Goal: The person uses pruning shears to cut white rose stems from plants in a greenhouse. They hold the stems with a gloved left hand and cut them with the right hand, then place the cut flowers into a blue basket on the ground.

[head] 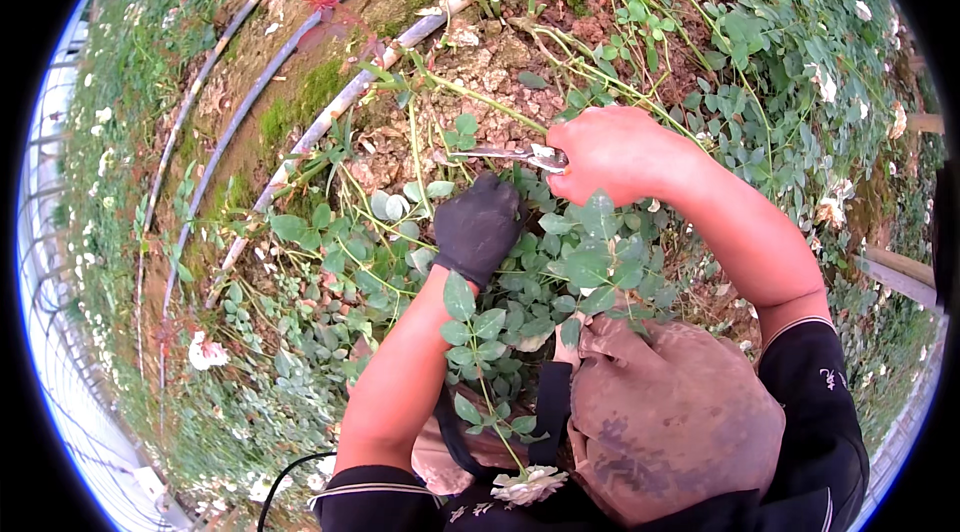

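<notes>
In a black glove, my left hand (480, 227) is curled around a thin rose stem low among the leaves; its fingertips are mostly hidden. My bare right hand (604, 155) grips pruning shears (517, 154), whose blades point left just above the glove. A thick green rose cane (487, 106) runs down behind the right hand. Leafy rose shoots (592, 262) fill the space between my forearms. Closer to my body, a pale rose bloom (529, 485) on a leafy stem lies against my dark clothing.
Pale irrigation pipes (330, 116) curve across the soil (450, 119) on the far side. A reddish young shoot (322, 3) rises between them. Flowering rose bushes (780, 82) stand on the right. A brown camouflage cloth (675, 412) bulges before my torso. Wooden rails (896, 273) show at the right edge.
</notes>
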Demonstrator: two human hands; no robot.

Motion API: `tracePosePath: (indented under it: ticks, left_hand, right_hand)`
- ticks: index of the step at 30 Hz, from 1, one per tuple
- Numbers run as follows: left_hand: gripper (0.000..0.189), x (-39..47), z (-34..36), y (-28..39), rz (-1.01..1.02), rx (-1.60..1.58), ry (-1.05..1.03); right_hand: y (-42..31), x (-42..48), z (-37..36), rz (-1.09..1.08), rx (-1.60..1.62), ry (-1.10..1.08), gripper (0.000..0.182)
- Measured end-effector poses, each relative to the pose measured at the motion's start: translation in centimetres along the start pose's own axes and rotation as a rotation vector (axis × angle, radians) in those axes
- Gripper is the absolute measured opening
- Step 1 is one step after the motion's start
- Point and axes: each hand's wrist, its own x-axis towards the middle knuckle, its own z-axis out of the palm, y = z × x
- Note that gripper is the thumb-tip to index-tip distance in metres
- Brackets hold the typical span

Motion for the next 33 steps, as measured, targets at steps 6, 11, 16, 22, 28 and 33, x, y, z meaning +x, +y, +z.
tracePosePath:
  ticks: [6,11,16,22,28,33]
  left_hand:
    - [0.014,0.0,0.6,0.0,-0.012,-0.017,0.046]
    - [0.013,0.2,0.6,0.3,-0.015,-0.029,0.036]
    - [0.013,-0.7,1.0,-0.2,0.074,-0.097,0.076]
    - [0.011,-1.1,1.1,-0.2,0.106,-0.209,0.2]
    - [0.013,-0.9,1.1,-0.2,0.064,-0.226,0.205]
    - [0.014,-0.9,0.9,-0.2,0.072,-0.214,0.185]
  right_hand:
    - [-0.3,-0.3,-0.3,0.041,-0.113,-0.03,0.03]
    - [-0.6,0.4,-0.8,-0.025,-0.199,-0.002,0.028]
    - [0.1,-0.5,-1.6,-0.05,-0.261,0.015,0.024]
    - [1.2,-2.0,-1.9,0.134,-0.217,0.434,0.025]
    - [-0.5,0.0,-3.4,0.111,-0.216,0.53,0.028]
    - [-1.6,1.4,-3.9,0.046,-0.26,0.532,0.027]
